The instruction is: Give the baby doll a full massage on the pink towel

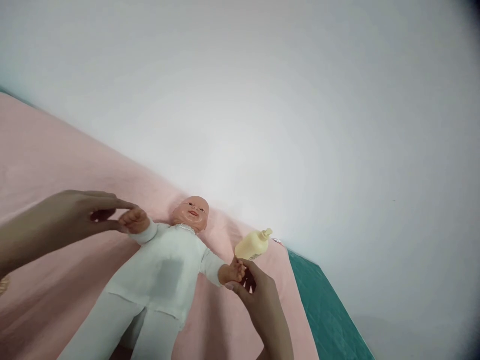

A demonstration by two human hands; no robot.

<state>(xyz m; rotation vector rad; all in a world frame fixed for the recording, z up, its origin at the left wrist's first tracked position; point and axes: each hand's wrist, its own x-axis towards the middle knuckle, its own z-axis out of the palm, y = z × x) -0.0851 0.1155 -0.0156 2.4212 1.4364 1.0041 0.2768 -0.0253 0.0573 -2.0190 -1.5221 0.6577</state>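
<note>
A baby doll [176,260] in a white long-sleeved top and white trousers lies on its back, its arms spread out to both sides. On the left, my left hand [90,212] pinches the doll's hand [135,221] between thumb and fingers. My right hand [258,290] has its thumb and fingers closed around the doll's other hand [234,272]. Just beyond my right hand, a pale yellow pump bottle [253,245] lies on its side. The doll's feet are out of view below.
A pink cloth [75,160] lies under the doll. Past its right edge shows a green quilted surface [322,305]. A white wall [262,110] rises directly behind the doll's head and the bottle.
</note>
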